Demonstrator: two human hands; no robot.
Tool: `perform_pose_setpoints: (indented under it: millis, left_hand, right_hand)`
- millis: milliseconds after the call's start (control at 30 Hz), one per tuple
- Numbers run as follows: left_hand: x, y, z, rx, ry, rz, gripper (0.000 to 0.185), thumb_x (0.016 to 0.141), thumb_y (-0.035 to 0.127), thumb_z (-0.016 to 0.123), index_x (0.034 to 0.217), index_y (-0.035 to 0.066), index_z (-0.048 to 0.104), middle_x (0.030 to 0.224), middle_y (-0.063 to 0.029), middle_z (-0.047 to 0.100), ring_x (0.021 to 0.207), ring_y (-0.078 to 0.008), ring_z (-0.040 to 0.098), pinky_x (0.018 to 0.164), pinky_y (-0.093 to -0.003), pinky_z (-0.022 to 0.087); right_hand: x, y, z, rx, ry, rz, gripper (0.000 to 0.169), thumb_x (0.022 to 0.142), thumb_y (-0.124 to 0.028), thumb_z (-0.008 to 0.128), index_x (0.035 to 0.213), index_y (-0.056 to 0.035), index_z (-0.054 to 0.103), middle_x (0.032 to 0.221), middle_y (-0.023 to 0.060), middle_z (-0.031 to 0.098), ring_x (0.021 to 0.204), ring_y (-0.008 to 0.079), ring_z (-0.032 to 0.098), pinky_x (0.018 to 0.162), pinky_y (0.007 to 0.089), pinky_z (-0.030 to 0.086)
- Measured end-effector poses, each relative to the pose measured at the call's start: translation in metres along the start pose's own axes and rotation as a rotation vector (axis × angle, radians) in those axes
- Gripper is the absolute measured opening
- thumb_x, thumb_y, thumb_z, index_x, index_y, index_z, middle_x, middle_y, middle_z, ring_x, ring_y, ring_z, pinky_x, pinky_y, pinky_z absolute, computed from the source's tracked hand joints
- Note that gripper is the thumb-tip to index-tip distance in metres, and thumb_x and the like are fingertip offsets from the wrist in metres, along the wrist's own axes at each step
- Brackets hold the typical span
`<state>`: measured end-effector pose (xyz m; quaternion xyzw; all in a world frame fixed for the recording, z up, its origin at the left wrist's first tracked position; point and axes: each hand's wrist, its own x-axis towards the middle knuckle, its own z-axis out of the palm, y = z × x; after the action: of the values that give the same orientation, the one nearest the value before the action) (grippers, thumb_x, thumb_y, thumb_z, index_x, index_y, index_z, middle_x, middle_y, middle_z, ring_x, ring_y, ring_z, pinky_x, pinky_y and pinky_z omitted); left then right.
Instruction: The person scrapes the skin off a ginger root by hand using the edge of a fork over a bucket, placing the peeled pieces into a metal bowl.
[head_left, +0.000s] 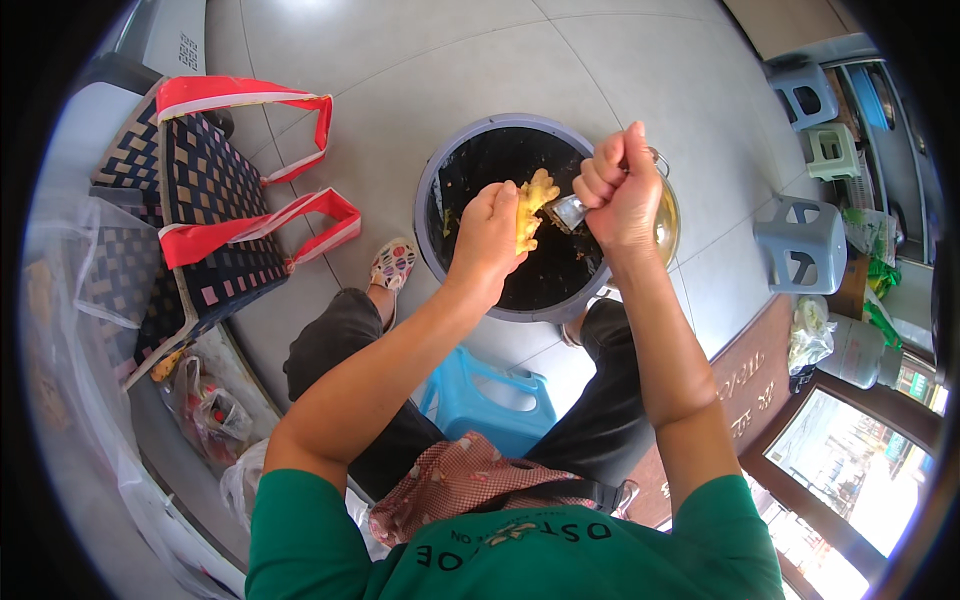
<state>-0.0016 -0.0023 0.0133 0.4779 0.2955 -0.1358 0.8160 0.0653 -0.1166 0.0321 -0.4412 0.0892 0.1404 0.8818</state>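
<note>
A knobbly ginger root (534, 202), yellow where its skin is off, is gripped in my left hand (486, 234). My right hand (624, 191) is closed around a metal peeler or scraper (568, 213), whose blade end points at the ginger; whether they touch I cannot tell. Both hands are above a round bin with a grey rim (442, 161) and a black lining (480, 154). Small scraps cling to the lining. Partly behind my right forearm, a shiny metal bowl (666, 225) stands beside the bin.
A blue plastic stool (487, 427) is between my legs. On the left stands a woven bag (217, 195) with red handles (247, 229), near plastic bags (214, 412). Several plastic stools (806, 244) line the right side, close to a brown doormat (739, 375). Grey floor tiles (450, 60) surround the bin.
</note>
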Motion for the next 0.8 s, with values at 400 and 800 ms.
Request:
perform_pose_setpoints:
  millis: [400,800]
  left_hand:
    - [0.015,-0.014,-0.001,0.396,0.110,0.565,0.028,0.089,0.024,0.035,0.083,-0.001,0.047,0.064,-0.0095,0.049,0.058,-0.0167,0.046,0.056,-0.0289,0.039]
    - [0.005,-0.006,0.005,0.484,0.145,0.791,0.026,0.089,0.023,0.034,0.085,0.000,0.046,0.065,-0.0127,0.052,0.056,-0.0206,0.051,0.054,-0.0294,0.042]
  right_hand:
    - [-0.009,0.006,0.008,0.006,-0.036,0.151,0.038,0.088,-0.035,0.033,0.059,-0.0108,0.034,0.047,-0.0045,0.021,0.038,0.0073,0.016,0.034,0.0219,0.013]
    - [-0.008,0.010,-0.006,0.209,0.134,0.290,0.034,0.089,-0.031,0.032,0.063,-0.0102,0.036,0.048,-0.0047,0.019,0.040,0.0079,0.015,0.035,0.0218,0.014]
